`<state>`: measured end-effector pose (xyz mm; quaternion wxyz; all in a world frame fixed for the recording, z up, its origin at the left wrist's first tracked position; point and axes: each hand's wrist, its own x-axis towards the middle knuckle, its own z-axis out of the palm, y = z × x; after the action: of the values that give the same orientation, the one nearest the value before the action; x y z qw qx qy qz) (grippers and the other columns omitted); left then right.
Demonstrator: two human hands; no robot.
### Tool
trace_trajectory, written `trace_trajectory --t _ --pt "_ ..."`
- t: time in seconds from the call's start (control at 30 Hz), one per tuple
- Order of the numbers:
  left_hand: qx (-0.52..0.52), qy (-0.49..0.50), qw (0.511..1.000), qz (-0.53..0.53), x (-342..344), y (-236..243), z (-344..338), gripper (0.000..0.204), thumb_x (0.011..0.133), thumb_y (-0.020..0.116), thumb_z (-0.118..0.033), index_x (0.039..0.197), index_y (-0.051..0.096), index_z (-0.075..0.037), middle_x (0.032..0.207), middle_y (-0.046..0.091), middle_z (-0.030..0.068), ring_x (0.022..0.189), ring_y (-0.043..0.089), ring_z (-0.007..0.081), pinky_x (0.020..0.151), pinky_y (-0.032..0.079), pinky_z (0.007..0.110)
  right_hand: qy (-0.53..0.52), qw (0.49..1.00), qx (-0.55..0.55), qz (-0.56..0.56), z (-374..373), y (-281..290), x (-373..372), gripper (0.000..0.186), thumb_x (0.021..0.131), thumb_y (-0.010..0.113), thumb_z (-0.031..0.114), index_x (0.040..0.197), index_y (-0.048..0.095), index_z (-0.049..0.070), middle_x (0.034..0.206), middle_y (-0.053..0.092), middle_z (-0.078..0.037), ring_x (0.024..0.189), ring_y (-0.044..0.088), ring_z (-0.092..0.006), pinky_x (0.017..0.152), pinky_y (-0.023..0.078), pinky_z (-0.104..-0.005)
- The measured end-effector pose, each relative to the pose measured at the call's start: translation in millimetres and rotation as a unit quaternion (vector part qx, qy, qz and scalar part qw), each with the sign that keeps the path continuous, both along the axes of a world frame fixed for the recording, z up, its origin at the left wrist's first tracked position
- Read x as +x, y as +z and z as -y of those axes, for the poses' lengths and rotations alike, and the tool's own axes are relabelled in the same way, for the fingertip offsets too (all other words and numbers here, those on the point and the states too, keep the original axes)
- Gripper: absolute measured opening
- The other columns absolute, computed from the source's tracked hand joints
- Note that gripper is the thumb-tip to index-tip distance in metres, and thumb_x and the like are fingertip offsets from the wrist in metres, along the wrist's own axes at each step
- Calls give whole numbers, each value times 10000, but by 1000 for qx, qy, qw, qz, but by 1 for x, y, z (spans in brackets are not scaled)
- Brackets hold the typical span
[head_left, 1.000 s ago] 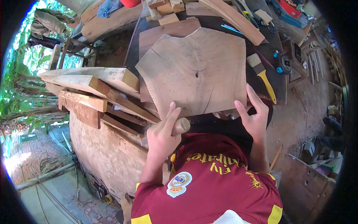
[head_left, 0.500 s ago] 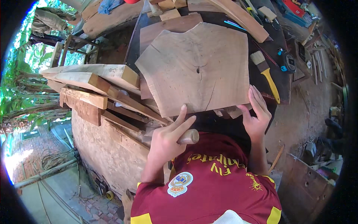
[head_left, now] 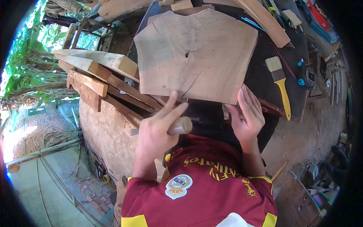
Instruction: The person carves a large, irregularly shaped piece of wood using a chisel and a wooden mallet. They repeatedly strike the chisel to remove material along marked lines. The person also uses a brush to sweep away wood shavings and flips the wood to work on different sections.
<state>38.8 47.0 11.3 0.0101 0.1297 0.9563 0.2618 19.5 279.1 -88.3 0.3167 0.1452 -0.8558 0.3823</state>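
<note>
Outdoors, a dark bench (head_left: 261, 77) stands over bare earth, with stacked planks (head_left: 102, 77) along its left edge. Most of its top is covered by a broad, flat slab of pale wood (head_left: 196, 53), cracked from a small hole toward its near edge, which overhangs the bench's near edge just ahead of both hands. A yellow-handled brush (head_left: 280, 85) lies near the right edge. The left hand (head_left: 157, 134) is closed around a round wooden handle (head_left: 180, 125) whose long axis points right, two fingers extended toward the slab. The right hand (head_left: 247, 117), open with fingers together, touches the slab's near right corner.
</note>
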Motion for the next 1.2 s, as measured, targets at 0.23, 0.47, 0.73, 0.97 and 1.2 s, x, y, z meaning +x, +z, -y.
trace_trajectory --t 0.23,0.47,0.73,0.97,1.2 --pt "109 -306 944 51 2 7 -46 591 650 728 -147 1218 583 -68 845 638 89 684 653 250 558 519 347 25 1000 -13 11 -9 -13 5 257 901 560 36 1134 612 -60 1157 626 -214 1082 608 -370 918 478 -448" --pt "141 -445 874 -134 2 12 -100 367 743 571 -234 1041 609 -23 594 419 -36 475 463 115 414 337 261 33 999 -6 14 -9 -12 3 292 921 479 6 1185 567 -82 1160 622 -224 1081 602 -392 918 472 -456" --pt "165 -380 877 -243 -21 14 -112 294 712 572 -227 918 618 -22 568 391 -34 467 430 103 406 306 255 7 1000 2 -15 -1 -16 2 293 919 498 16 1187 574 -75 1167 624 -204 1072 612 -360 917 472 -446" --pt "195 -353 879 -254 -31 7 -108 281 696 591 -225 900 612 -33 574 381 -28 456 428 108 390 296 265 -7 1000 8 -21 5 -15 2 290 912 520 23 1179 581 -70 1161 627 -200 1064 614 -352 914 473 -438" --pt "225 -351 872 -257 -37 8 -105 251 690 604 -216 884 611 -58 585 382 -25 459 428 111 390 291 272 -20 1000 9 -17 3 -11 3 288 904 542 30 1171 589 -65 1155 630 -197 1056 617 -344 911 475 -430"
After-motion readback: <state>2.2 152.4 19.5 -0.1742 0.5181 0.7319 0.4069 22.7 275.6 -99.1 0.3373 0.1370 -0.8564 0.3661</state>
